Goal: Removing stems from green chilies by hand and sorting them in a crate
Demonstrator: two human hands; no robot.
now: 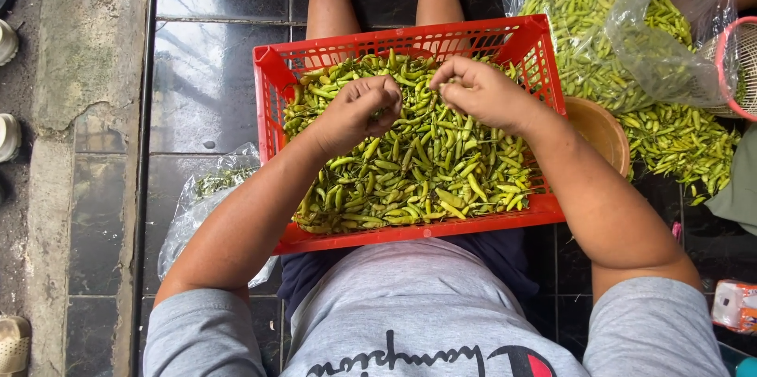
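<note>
While both forearms reach over red crate (pixel 276 101) — left hand (pixel 359 109) curled, fingers pinching chili; right hand (pixel 477 91) likewise.

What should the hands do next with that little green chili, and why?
Probably pinch the stem off. Both hands, left and right, are closed over the red crate of chilies, fingertips close together as if on one small chili. What lies in each grip is too small to tell. A brown bowl sits just right of the crate.
</note>
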